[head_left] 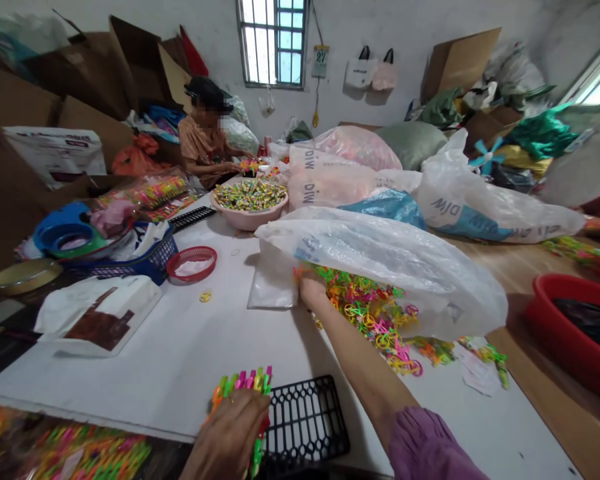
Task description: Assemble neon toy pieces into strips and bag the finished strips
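My left hand [230,433] is closed over a row of colourful plastic pieces [245,380] at the left end of a black plastic grid rack [305,417]. The rack's right part shows bare slots. My right hand [311,291] reaches forward to the mouth of a large translucent plastic bag [405,247]. Its fingers are curled, and a bit of orange-red plastic shows at the fingertips; the rest of the grip is hidden. Beside it, a heap of small plastic pieces [367,317] in pink, green, yellow and orange spills from the bag onto the white tabletop [175,353].
A pink basin [247,219] full of small pieces stands farther back. A red basket [191,265], a blue basket [150,257] and a white pouch [97,317] lie left. A red tub [575,333] is right. Another person [207,140] sits at the far left.
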Demonstrator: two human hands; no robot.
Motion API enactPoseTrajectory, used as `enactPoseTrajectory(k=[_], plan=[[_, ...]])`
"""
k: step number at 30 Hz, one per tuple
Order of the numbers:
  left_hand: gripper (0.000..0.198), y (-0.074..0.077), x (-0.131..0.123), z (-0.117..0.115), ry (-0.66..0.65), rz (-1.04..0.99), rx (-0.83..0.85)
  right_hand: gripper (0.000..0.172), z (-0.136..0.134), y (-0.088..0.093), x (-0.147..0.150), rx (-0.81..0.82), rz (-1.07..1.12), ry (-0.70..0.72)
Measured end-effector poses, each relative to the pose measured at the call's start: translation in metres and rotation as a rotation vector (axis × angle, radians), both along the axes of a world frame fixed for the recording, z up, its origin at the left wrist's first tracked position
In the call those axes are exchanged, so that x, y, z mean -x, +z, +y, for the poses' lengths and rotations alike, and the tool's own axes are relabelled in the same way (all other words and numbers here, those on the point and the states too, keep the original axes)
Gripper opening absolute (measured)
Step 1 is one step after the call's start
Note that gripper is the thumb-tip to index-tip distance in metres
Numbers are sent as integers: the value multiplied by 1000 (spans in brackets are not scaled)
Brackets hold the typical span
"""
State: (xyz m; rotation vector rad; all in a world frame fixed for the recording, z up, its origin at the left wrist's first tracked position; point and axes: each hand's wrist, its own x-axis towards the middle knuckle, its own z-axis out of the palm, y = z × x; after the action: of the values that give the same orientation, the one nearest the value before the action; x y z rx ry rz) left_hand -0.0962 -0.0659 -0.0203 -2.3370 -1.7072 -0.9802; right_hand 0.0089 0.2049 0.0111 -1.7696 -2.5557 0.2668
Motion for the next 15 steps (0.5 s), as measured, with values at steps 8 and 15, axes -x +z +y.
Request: enactPoseTrajectory(k=[8,15], plan=[[20,22,27,24,218,43,138,22,-74,-12,-36,-39,84,147],[19,31,25,32,281,65,239,17,-137,-27,-43,36,337,245]])
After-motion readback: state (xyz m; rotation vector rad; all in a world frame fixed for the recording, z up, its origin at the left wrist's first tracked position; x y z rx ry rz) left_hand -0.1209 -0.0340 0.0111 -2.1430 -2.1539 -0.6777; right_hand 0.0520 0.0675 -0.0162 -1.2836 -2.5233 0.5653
